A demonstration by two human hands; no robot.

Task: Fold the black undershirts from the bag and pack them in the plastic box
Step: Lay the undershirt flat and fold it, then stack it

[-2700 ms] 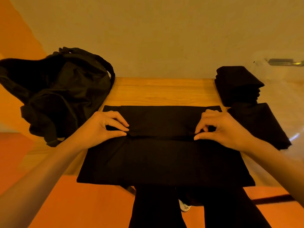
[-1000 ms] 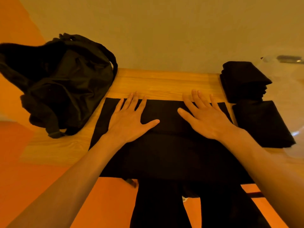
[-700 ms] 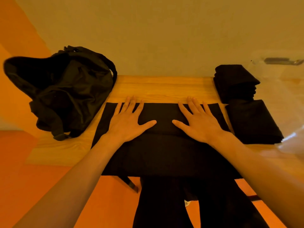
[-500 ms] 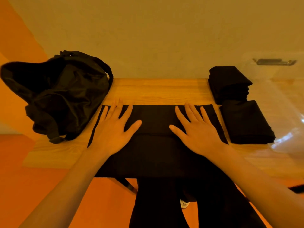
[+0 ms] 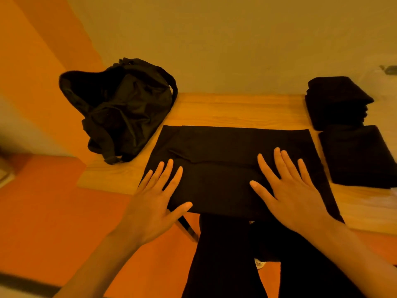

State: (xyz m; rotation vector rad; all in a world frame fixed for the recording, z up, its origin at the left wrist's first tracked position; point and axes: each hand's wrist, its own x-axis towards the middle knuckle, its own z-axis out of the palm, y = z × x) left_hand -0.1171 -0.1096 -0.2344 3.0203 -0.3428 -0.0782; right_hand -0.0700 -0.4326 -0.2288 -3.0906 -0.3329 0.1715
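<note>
On the wooden table (image 5: 236, 108), directly before us, lies the black undershirt (image 5: 227, 143), folded into a broad band whose long axis runs left to right, parallel to the table's near edge. A fold edge crosses it lengthwise near the middle. Our left hand (image 5: 153, 203) and right hand (image 5: 295, 194) lie well apart, palms down, fingers straight and spread, gripping nothing; each presses the near half of the band. The left hand sits at the near-left corner, its palm partly past the cloth's edge; the right hand rests wholly on the cloth, toward the right end. We judge the step in hand to be smoothing the lengthwise fold. The coming move, we judge, turns on that long axis: the band must be shortened by carrying one end across to the other, and each hand stands near the end it would lift. Beside the band's right end lie a flat folded black garment (image 5: 358, 155) and, behind it, a stack of folded black garments (image 5: 335, 100); the right hand is the nearer to them. Only a faint pale trace of the plastic box (image 5: 386, 79) shows at the right border, and we cannot tell whether those garments sit inside it. The black bag (image 5: 124, 108) slumps at the table's far left.
</note>
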